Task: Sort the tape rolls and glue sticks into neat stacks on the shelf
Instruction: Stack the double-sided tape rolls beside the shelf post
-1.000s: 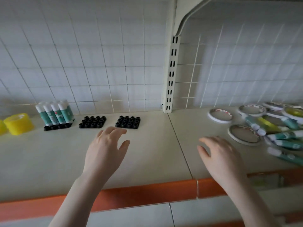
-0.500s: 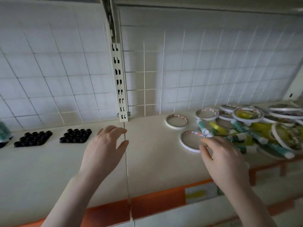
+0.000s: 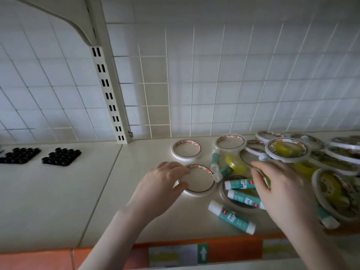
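Head view: picking up the first tape roll from the messy pile on the shelf (image 3: 58,191).
Left hand (image 3: 161,189) curled round the rim of a flat white tape roll (image 3: 197,181); right hand (image 3: 282,191) open over glue sticks (image 3: 231,217) and more rolls. Next, likely: lift gently, carry to a bare spot, lay flat. Cream shelf, orange front edge, white wire grid behind, black trays (image 3: 61,156) far left.

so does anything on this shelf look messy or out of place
Yes: on the right, glue sticks lie at odd angles among overlapping tape rolls, a jumble rather than stacks. The black trays on the left sit squarely.
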